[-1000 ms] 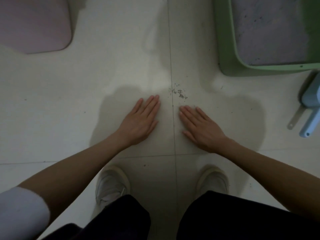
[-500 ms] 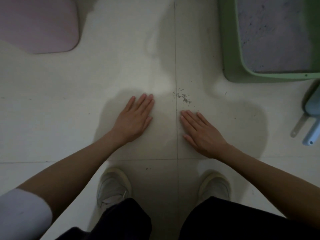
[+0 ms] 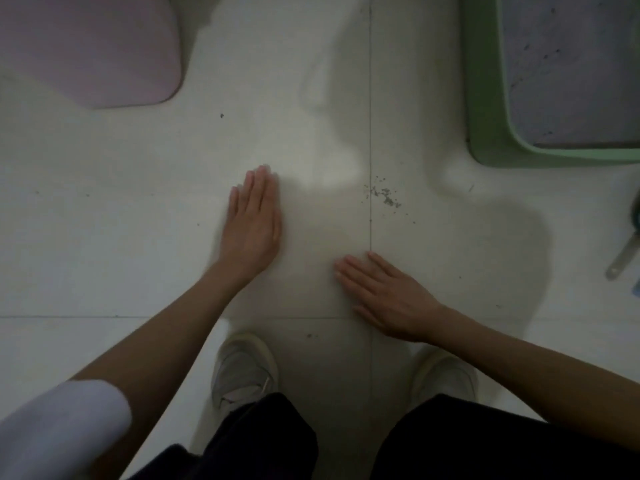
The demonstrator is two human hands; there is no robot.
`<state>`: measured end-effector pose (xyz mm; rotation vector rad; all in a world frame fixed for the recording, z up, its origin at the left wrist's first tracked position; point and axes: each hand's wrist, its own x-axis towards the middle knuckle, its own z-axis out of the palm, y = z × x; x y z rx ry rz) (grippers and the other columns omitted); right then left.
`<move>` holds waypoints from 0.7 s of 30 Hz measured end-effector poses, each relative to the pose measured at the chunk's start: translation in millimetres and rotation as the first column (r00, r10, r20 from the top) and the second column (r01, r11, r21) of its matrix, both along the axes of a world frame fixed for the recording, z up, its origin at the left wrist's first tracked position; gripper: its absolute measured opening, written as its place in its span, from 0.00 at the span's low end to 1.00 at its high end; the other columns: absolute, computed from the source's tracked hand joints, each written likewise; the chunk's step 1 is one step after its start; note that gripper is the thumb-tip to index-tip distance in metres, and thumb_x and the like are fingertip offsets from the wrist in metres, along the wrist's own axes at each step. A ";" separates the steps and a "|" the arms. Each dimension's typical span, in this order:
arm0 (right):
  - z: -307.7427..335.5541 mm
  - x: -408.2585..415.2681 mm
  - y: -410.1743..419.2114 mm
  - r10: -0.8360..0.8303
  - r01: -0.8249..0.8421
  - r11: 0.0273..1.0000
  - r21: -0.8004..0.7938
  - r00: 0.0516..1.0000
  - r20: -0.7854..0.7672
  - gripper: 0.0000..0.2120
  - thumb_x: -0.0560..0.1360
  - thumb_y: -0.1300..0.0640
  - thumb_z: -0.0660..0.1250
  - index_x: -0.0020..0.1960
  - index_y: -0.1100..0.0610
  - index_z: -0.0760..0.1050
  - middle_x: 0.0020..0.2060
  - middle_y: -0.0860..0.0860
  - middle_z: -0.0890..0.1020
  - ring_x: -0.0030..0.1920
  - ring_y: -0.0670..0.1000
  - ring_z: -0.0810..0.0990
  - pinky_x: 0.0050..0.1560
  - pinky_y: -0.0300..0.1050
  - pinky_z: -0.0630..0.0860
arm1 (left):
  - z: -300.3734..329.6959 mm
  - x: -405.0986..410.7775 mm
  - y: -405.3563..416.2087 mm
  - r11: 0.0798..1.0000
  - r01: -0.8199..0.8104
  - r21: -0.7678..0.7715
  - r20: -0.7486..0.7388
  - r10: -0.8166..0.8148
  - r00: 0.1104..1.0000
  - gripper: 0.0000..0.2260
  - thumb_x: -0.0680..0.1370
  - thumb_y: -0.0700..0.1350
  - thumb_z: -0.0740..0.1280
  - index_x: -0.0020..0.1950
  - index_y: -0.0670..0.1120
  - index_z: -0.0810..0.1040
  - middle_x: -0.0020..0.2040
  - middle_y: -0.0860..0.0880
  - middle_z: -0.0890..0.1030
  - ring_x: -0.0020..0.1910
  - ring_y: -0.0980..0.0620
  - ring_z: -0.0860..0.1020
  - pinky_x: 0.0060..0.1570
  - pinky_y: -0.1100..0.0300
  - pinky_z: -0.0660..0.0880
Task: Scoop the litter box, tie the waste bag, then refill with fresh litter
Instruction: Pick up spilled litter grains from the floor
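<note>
A green litter box (image 3: 485, 98) with grey litter (image 3: 571, 71) inside sits at the top right, cut off by the frame edge. My left hand (image 3: 251, 223) lies flat over the white tile floor, fingers straight and together, holding nothing. My right hand (image 3: 384, 296) is also flat and empty, lower and closer to me, fingers pointing up-left. A grey scoop handle (image 3: 621, 259) pokes in at the right edge, well right of my right hand. A few spilled litter grains (image 3: 384, 195) lie on the floor between my hands and the box.
A pink mat (image 3: 90, 50) covers the top left corner. My two light shoes (image 3: 244, 368) and dark trousers fill the bottom. Tile seams (image 3: 370, 116) run up the middle and across below my hands.
My two hands have drawn apart: the left slid left and turned to point straight ahead, the right pulled back toward me. The view shifted so the litter box sits a little lower.
</note>
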<state>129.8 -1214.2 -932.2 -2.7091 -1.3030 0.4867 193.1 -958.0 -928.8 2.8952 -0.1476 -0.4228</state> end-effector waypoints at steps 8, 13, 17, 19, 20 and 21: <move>-13.5 -40.4 30.6 0.377 -0.369 0.926 0.077 0.915 -0.145 0.29 0.81 0.49 0.38 0.69 0.59 0.69 0.70 0.54 0.70 0.71 0.52 0.68 0.73 0.51 0.47 | 1.6 -53.5 25.2 0.994 0.104 0.032 -0.067 -0.102 0.993 0.28 0.78 0.50 0.42 0.75 0.38 0.55 0.76 0.40 0.55 0.75 0.41 0.52 0.72 0.45 0.48; -16.9 -26.0 32.8 0.371 -0.373 0.928 -0.005 0.925 -0.080 0.27 0.81 0.48 0.41 0.69 0.58 0.70 0.69 0.53 0.71 0.70 0.52 0.69 0.72 0.50 0.46 | -0.8 -75.6 37.2 0.999 0.019 0.051 -0.092 -0.014 0.996 0.29 0.78 0.52 0.43 0.75 0.38 0.53 0.76 0.39 0.52 0.76 0.42 0.49 0.72 0.45 0.47; -10.2 19.3 23.0 0.078 -0.073 0.992 -0.098 0.996 0.050 0.27 0.76 0.48 0.49 0.69 0.61 0.68 0.68 0.56 0.72 0.68 0.56 0.71 0.71 0.50 0.48 | -4.8 -54.4 38.2 0.996 -0.050 0.078 -0.116 0.059 0.991 0.33 0.76 0.56 0.40 0.76 0.38 0.48 0.77 0.39 0.47 0.76 0.41 0.45 0.73 0.45 0.45; -4.5 35.0 6.2 -0.101 0.114 0.980 -0.160 0.991 0.088 0.29 0.77 0.48 0.46 0.72 0.62 0.62 0.71 0.57 0.67 0.72 0.56 0.65 0.72 0.50 0.45 | -7.4 -47.2 23.6 0.997 -0.003 0.082 -0.125 0.013 0.992 0.34 0.75 0.57 0.38 0.76 0.39 0.46 0.77 0.40 0.45 0.76 0.41 0.44 0.73 0.45 0.42; -1.4 38.2 -4.2 -0.181 0.197 0.961 -0.192 0.979 0.095 0.30 0.78 0.47 0.43 0.74 0.62 0.56 0.74 0.57 0.61 0.74 0.55 0.58 0.72 0.48 0.40 | -9.3 -45.4 11.7 0.997 0.039 0.073 -0.129 -0.030 0.991 0.34 0.75 0.58 0.38 0.76 0.39 0.46 0.77 0.40 0.45 0.76 0.41 0.43 0.72 0.46 0.40; 2.7 38.7 -14.2 -0.261 0.275 0.937 -0.214 0.961 0.091 0.31 0.78 0.45 0.39 0.75 0.61 0.51 0.75 0.57 0.56 0.76 0.54 0.51 0.72 0.46 0.35 | -11.1 -44.5 -2.3 0.994 0.088 0.060 -0.130 -0.080 0.988 0.34 0.75 0.58 0.38 0.76 0.39 0.46 0.77 0.40 0.45 0.76 0.42 0.42 0.72 0.46 0.39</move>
